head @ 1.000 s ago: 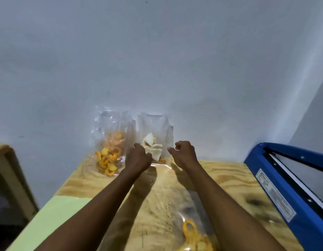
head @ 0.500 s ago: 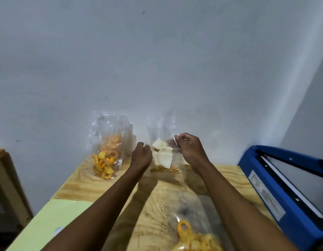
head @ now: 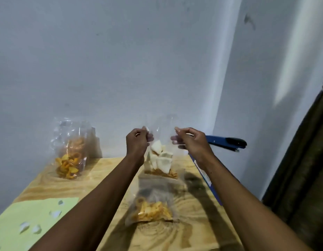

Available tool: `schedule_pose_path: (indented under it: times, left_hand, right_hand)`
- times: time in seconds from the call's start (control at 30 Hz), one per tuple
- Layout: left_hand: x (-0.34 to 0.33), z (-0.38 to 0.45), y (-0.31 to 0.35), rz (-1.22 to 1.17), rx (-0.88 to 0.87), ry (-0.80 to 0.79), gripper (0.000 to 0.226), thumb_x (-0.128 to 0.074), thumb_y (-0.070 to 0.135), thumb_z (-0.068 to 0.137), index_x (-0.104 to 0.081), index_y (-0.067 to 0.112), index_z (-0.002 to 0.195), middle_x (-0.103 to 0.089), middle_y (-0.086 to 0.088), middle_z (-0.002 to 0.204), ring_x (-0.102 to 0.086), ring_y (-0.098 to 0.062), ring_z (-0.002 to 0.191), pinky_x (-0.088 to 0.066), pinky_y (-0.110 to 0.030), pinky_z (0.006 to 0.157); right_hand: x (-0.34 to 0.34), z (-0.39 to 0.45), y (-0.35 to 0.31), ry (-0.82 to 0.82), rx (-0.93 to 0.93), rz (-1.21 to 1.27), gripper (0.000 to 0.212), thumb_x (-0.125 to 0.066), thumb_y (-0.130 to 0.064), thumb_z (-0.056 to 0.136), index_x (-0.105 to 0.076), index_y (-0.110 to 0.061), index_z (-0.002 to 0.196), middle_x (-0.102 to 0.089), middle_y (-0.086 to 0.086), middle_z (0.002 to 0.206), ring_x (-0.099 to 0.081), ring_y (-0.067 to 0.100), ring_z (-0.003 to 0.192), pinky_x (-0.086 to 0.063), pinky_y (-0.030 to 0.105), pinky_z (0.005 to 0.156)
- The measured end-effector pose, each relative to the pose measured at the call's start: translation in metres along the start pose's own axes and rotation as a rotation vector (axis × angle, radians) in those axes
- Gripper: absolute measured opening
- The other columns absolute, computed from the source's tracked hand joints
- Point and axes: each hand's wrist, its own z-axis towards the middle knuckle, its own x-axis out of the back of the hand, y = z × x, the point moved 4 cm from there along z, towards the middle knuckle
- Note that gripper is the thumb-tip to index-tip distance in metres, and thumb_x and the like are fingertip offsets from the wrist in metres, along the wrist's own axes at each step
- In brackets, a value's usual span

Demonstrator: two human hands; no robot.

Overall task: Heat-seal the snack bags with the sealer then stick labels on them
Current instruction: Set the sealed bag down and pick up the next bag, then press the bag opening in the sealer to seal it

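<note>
A clear bag of white chips (head: 160, 160) hangs just above the wooden table (head: 110, 171). My left hand (head: 137, 142) pinches its top left edge and my right hand (head: 189, 140) pinches its top right edge, holding the mouth stretched between them. The blue heat sealer (head: 227, 142) sits at the table's right side with its arm raised, mostly hidden behind my right forearm. A bag of orange ring snacks (head: 70, 156) stands at the back left. Another bag of orange snacks (head: 151, 209) lies on the table below my hands. A green label sheet (head: 30, 220) lies at the front left.
A white wall rises close behind the table. A dark curtain (head: 305, 160) hangs at the far right, past the table's right edge. Several white labels dot the green sheet.
Both hands have lifted the bag of white chips off the table and moved it right and toward me, shifting their hold to its top edges. The view has swung right.
</note>
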Motion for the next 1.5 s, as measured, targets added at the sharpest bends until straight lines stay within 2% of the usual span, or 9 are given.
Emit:
schedule_pose_path:
  times: [0.1,0.3,0.53,0.7,0.87,1.03,1.17,1.37,1.5]
  left_hand:
    - [-0.011,-0.009,0.006,0.059,-0.066,-0.041,0.026,-0.045,0.025,0.1,-0.054,0.008,0.083,-0.067,-0.004,0.071,-0.065,-0.014,0.065,-0.049,-0.029,0.067]
    - [-0.009,-0.012,0.013,0.034,-0.039,0.057,0.029,-0.039,0.023,0.102,-0.051,0.01,0.08,-0.066,-0.002,0.072,-0.063,-0.01,0.063,-0.046,-0.028,0.062]
    - [-0.009,-0.018,0.015,0.078,-0.012,0.037,0.033,-0.052,0.031,0.096,-0.062,0.011,0.072,-0.062,-0.002,0.069,-0.053,-0.012,0.063,-0.041,-0.024,0.06]
    - [-0.013,-0.016,0.013,0.047,0.03,0.045,0.028,-0.054,0.017,0.094,-0.06,0.013,0.067,-0.06,0.001,0.069,-0.053,-0.008,0.062,-0.038,-0.019,0.055]
    - [-0.021,-0.013,0.01,-0.056,0.147,0.109,0.029,-0.049,0.011,0.091,-0.054,0.015,0.063,-0.058,0.0,0.069,-0.055,-0.009,0.063,-0.034,-0.024,0.054]
    - [-0.027,-0.014,0.004,0.025,0.056,0.172,0.022,-0.042,0.009,0.086,-0.049,0.008,0.065,-0.056,-0.004,0.061,-0.054,-0.017,0.056,-0.039,-0.025,0.053]
    - [-0.04,-0.016,-0.003,0.145,-0.045,0.194,0.02,-0.039,0.012,0.084,-0.05,0.004,0.069,-0.058,-0.001,0.056,-0.05,-0.014,0.052,-0.036,-0.026,0.05]
    - [-0.061,-0.015,-0.022,0.216,-0.084,0.124,0.02,-0.039,0.012,0.087,-0.05,0.003,0.072,-0.054,-0.002,0.058,-0.047,-0.016,0.054,-0.034,-0.027,0.051]
    - [-0.069,-0.012,-0.034,0.261,-0.094,0.095,0.019,-0.04,0.013,0.086,-0.047,0.006,0.069,-0.05,-0.013,0.066,-0.042,-0.024,0.059,-0.031,-0.03,0.054]
  right_hand:
    - [0.009,-0.006,-0.015,0.098,0.078,-0.001,0.022,-0.062,-0.022,0.092,-0.067,-0.001,0.091,-0.073,0.007,0.08,-0.069,0.012,0.066,-0.053,0.018,0.062]
    - [0.017,-0.015,-0.012,0.183,0.059,0.031,0.03,-0.058,-0.015,0.094,-0.066,0.014,0.09,-0.071,0.008,0.072,-0.065,0.012,0.06,-0.051,0.016,0.058]
    - [0.018,-0.021,0.0,0.233,0.005,0.089,0.029,-0.052,-0.019,0.097,-0.062,-0.004,0.074,-0.072,0.005,0.072,-0.065,0.011,0.061,-0.049,0.012,0.053]
    - [0.019,-0.024,0.004,0.246,-0.031,0.152,0.032,-0.05,-0.018,0.098,-0.063,-0.01,0.069,-0.072,0.002,0.069,-0.065,0.01,0.06,-0.047,0.02,0.059]
    - [0.015,-0.027,0.006,0.272,-0.061,0.191,0.031,-0.05,-0.017,0.097,-0.064,-0.012,0.07,-0.072,-0.002,0.064,-0.065,0.008,0.058,-0.047,0.021,0.06]
    - [0.016,-0.031,0.004,0.307,-0.093,0.21,0.029,-0.05,-0.013,0.092,-0.065,-0.01,0.068,-0.072,0.0,0.061,-0.063,0.011,0.057,-0.05,0.022,0.059]
    - [0.024,-0.035,0.008,0.356,-0.168,0.25,0.024,-0.048,-0.01,0.088,-0.06,-0.009,0.066,-0.068,0.001,0.052,-0.063,0.012,0.049,-0.052,0.023,0.053]
    - [0.045,-0.033,0.015,0.383,-0.203,0.207,0.023,-0.048,-0.01,0.087,-0.057,-0.01,0.065,-0.063,0.0,0.048,-0.061,0.018,0.048,-0.047,0.025,0.052]
    - [0.062,-0.032,0.017,0.415,-0.206,0.069,0.024,-0.054,-0.015,0.081,-0.054,-0.012,0.058,-0.059,0.002,0.048,-0.057,0.018,0.043,-0.044,0.025,0.047]
